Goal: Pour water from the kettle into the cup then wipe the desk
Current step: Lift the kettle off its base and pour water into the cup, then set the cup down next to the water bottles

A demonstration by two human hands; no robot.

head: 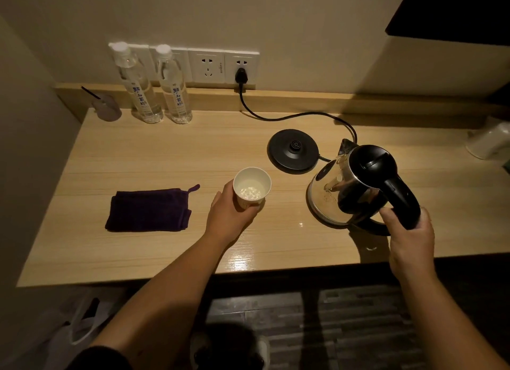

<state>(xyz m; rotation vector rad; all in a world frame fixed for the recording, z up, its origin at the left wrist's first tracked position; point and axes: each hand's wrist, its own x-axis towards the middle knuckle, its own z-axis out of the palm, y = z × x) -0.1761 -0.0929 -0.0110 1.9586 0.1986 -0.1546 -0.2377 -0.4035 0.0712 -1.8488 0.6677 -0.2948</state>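
Left hand (231, 218) and right hand (408, 240) curled, gripping

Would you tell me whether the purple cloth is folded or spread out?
Folded. The purple cloth lies on the desk as a compact rectangle, with doubled layers showing at its right edge.

- 2 bare forearms enter from the bottom of the frame, with no watch, ring or band visible on either.
- A dark sleeve edge (102, 356) shows at the lower left, on the left arm.
- The left hand (231, 218) and right hand (411, 240) are ungloved.
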